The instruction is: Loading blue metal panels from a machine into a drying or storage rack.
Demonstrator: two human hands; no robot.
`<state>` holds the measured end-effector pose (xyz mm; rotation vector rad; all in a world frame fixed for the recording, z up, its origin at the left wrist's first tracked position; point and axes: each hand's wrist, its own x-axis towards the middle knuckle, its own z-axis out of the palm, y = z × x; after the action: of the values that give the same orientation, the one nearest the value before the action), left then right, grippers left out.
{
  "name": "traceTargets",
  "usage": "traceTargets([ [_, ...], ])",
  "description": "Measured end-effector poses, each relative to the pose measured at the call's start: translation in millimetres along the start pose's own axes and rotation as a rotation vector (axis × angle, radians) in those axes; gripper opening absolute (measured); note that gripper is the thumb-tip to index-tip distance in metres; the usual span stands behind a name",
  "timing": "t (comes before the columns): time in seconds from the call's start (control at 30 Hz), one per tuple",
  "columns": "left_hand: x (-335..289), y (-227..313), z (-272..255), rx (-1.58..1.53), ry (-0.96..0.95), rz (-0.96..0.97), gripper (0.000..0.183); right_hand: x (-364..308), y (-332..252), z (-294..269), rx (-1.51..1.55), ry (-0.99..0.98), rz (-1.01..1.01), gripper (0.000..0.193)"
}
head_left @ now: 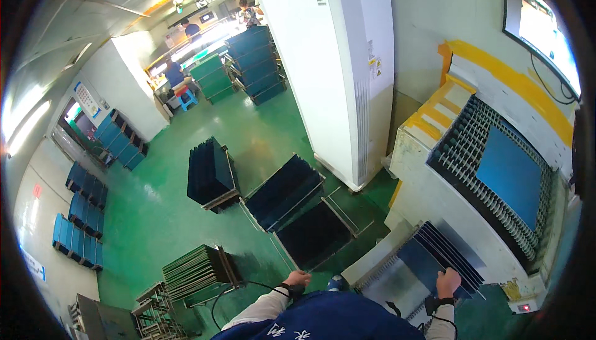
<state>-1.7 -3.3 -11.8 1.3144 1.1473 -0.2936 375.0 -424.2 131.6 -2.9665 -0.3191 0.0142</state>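
My right hand (448, 282) is closed at the edge of a dark flat panel (417, 268), beside several upright dark panels (448, 250) standing in a slotted rack at the lower right. A bare grey metal plate (392, 291) lies left of that panel. My left hand (298, 278) is out in front of my body with its fingers curled; whether anything is in them is too small to make out. It is nearest to a wire rack of dark panels (315, 235) on the floor.
Two more racks of dark panels (212, 175) (285, 192) stand ahead on the green floor. A tall white cabinet unit (329, 73) rises behind them. At right is a roller conveyor machine (447, 154) carrying a blue panel (510, 175). Several people work at the far bench.
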Motion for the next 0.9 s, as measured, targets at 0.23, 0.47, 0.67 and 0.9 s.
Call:
traceTargets([
  [0.23, -21, 11, 0, -0.029, 0.039, -0.038, 0.034, -1, 3, 4, -0.018, 0.000, -0.011, 0.024],
  [0.47, -10, -1, -3, -0.047, -0.004, -0.019, 0.035, -1, 2, 6, -0.021, 0.013, -0.006, 0.024],
  [0.67, -13, -1, 0, -0.032, -0.001, -0.027, 0.031, -1, -1, 3, -0.022, 0.000, 0.023, 0.025],
  [0.9, -17, -4, 3, -0.053, 0.043, 0.021, 0.030, 0, 2, 7, -0.034, 0.020, 0.007, 0.025],
])
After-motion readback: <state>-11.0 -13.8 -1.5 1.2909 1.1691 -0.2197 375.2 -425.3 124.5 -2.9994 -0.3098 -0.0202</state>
